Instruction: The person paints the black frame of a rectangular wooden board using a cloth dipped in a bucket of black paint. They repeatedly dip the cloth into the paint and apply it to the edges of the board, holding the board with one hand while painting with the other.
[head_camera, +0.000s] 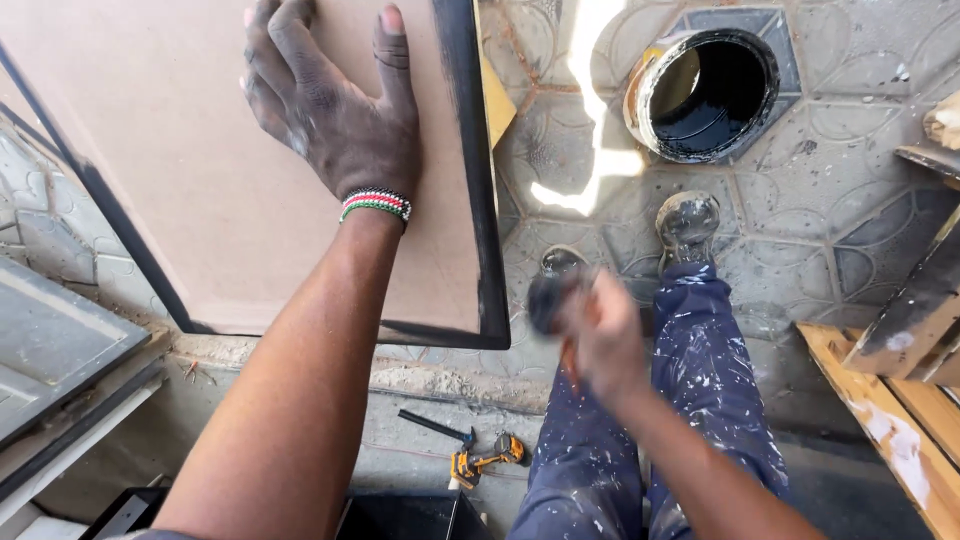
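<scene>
On the patterned floor, right under you, here is what shows:

Board: a flat brown board (200, 200) with black painted edges leans at a tilt on the upper left. Its right edge and bottom edge are wet-black.

Your left hand: your left hand (335, 105) lies flat on the board, fingers spread wide. It presses the board and grips nothing. A bead wristband (375, 203) in red, white, green and black sits at the wrist.

Your right hand: your right hand (600, 335) is blurred. It is closed around a paintbrush (550, 295) with a dark head and an orange handle. The brush is just beside the board's lower right corner.

Paint can: a round open paint can (705, 92) with a yellow side stands on the floor tiles (840, 200) at the top right. It holds black paint. You cannot tell what its label shows.

Your legs: blue trousers (700, 370) with white paint spots, and two paint-marked shoes (688, 222).

On the ground near you: a small yellow tool (480, 462) and a thin dark tool lie by your left arm.

Right side: wooden planks (890, 420) with paint smears.

Left side: a grey panel (50, 340) lies flat.
</scene>
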